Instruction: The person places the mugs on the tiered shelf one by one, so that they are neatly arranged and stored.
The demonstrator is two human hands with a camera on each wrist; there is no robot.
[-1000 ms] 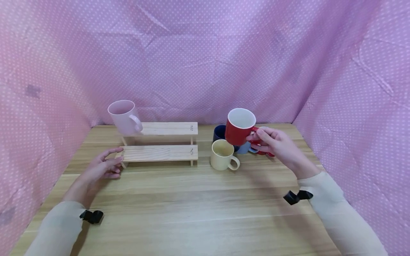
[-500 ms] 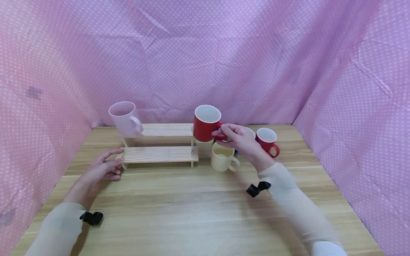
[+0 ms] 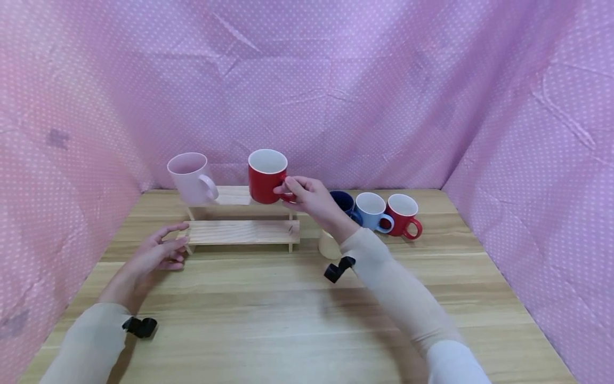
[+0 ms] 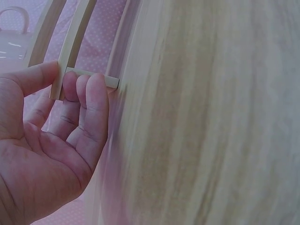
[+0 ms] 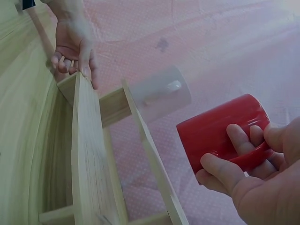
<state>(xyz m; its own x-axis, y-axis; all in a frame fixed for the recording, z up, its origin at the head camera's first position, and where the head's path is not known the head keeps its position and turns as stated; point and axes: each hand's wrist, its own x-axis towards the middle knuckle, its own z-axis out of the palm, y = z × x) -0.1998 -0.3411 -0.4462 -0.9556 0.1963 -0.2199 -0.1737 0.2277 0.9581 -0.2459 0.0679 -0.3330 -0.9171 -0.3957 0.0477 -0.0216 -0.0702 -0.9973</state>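
My right hand (image 3: pixel 314 200) grips a red mug (image 3: pixel 264 184) with a white inside by its handle. The mug is upright and overlaps the right part of the rack's upper shelf in the head view; the right wrist view shows it apart from the plank. My left hand (image 4: pixel 56 136) pinches the left end of the lower plank of a two-tier wooden rack (image 3: pixel 242 233), thumb on one side and fingers on the other. At the left end of the upper tier stands a pale pink mug (image 3: pixel 189 181), its handle toward the right.
Right of the rack, a dark blue mug (image 3: pixel 342 200), a light blue mug (image 3: pixel 369 213) and a second red mug (image 3: pixel 400 208) stand in a row on the wooden table (image 3: pixel 230 320). My right wrist partly hides a cream mug (image 3: pixel 328 247). Pink dotted cloth (image 3: pixel 307 80) hangs behind.
My right hand has carried the red mug leftward from above the other mugs to the rack's upper tier, uncovering the row of mugs. The left hand keeps its place on the rack.
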